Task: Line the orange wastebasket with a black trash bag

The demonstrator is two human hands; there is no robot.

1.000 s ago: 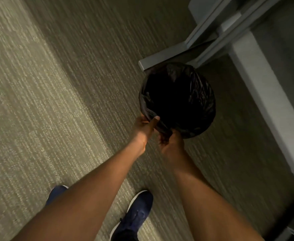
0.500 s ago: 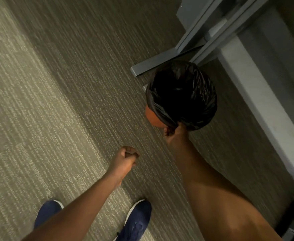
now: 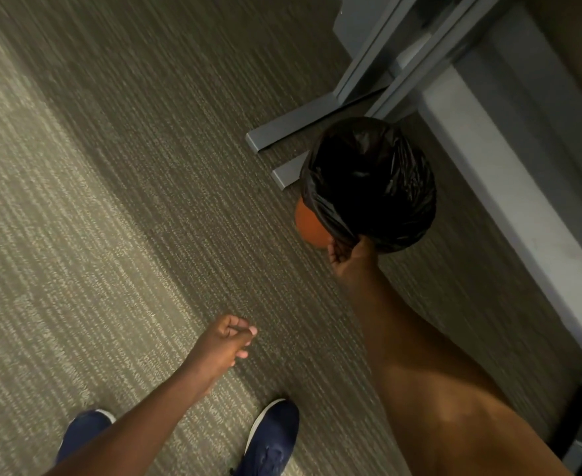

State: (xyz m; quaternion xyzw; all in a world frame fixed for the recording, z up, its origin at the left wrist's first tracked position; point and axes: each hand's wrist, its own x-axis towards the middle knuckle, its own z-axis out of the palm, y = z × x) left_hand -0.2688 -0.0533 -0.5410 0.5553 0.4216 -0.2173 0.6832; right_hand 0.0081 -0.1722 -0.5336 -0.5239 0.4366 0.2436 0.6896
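The orange wastebasket [image 3: 311, 224] stands on the carpet by a desk leg, and only a patch of its orange wall shows at the lower left. A black trash bag [image 3: 368, 180] covers its mouth and folds down over the rim. My right hand [image 3: 346, 252] grips a gathered fold of the bag at the near side of the rim. My left hand [image 3: 229, 340] hangs well away, low and to the left above the carpet, fingers curled with nothing in them.
Grey metal desk feet [image 3: 284, 128] lie on the floor just behind the basket. A pale wall base [image 3: 509, 187] runs along the right. My two blue shoes [image 3: 272, 438] stand on the ribbed carpet [image 3: 111, 201] at the bottom.
My left hand has let go of the bag and dropped back down to the left. The right hand keeps its grip at the rim, and the orange wall has come into sight.
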